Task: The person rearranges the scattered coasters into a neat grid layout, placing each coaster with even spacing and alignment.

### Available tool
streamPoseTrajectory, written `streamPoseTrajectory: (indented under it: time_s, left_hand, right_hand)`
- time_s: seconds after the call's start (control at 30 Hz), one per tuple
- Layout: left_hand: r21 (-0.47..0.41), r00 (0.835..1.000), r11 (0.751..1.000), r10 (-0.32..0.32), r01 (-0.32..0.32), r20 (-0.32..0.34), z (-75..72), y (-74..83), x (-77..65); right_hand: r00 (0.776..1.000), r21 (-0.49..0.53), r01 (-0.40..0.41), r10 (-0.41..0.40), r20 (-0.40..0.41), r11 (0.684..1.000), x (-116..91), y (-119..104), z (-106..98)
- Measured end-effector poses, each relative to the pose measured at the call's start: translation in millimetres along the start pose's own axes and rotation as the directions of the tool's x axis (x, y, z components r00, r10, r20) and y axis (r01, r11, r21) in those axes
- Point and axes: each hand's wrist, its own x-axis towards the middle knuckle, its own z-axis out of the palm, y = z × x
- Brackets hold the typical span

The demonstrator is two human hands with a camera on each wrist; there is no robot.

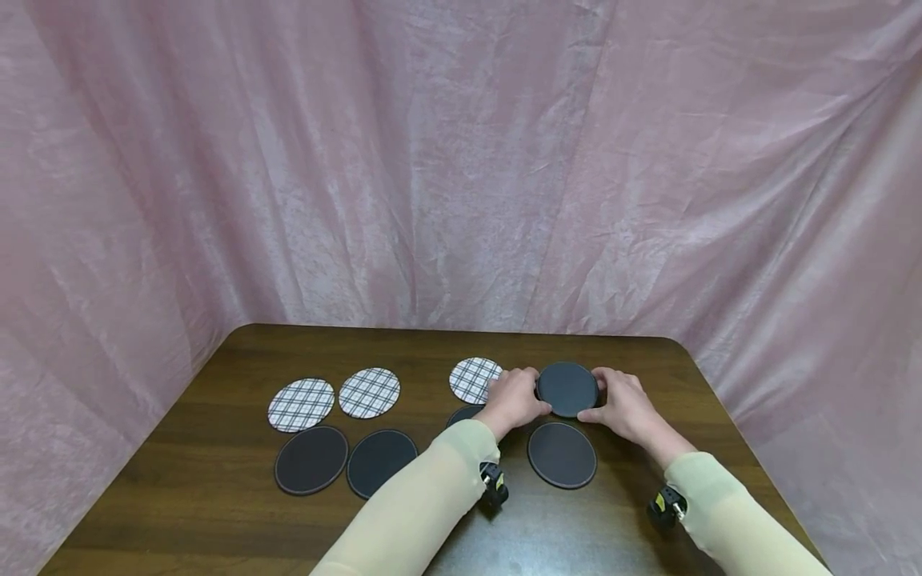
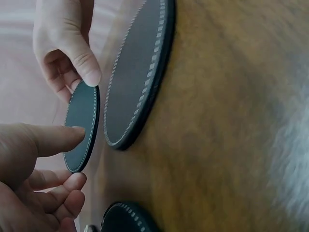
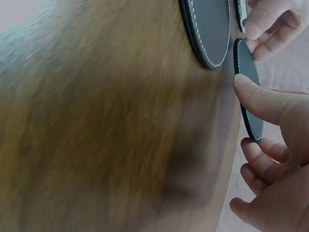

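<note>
A round dark coaster point(image 1: 567, 390) with pale stitching round its edge is held between both hands, tilted slightly above the table. The left hand point(image 1: 515, 398) pinches its left edge, and the right hand point(image 1: 625, 406) pinches its right edge. In the left wrist view, the left thumb lies over the coaster's face point(image 2: 81, 113), with fingers at the rim. The right wrist view shows the right thumb across the coaster point(image 3: 248, 67) and fingers behind its lower edge. Just nearer lies a brown-black coaster point(image 1: 562, 454). Another dark coaster point(image 1: 463, 414) is partly hidden by the left arm.
A white plaid coaster point(image 1: 474, 380) lies left of the left hand. Farther left are two more plaid coasters point(image 1: 369, 393), with a brown-black coaster point(image 1: 311, 460) and a dark coaster point(image 1: 382, 463) nearer. The wooden table point(image 1: 216, 496) ends at a pink curtain point(image 1: 461, 176).
</note>
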Motion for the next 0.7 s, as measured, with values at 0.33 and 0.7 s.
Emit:
streamPoseTrajectory:
  time_s: [0.33, 0.7]
  left_hand:
    - [-0.099, 0.998, 0.995, -0.018, 0.012, -0.054, 2.8, -23.5, 11.1]
    - [-0.099, 0.998, 0.994, -0.057, 0.054, -0.036, -8.8, -26.2, 4.9]
  right_hand:
    - [1.000, 0.016, 0.021, -0.021, -0.014, 1.000, 14, -7, 14]
    - [0.999, 0.015, 0.028, -0.028, 0.015, 0.999, 25, -16, 20]
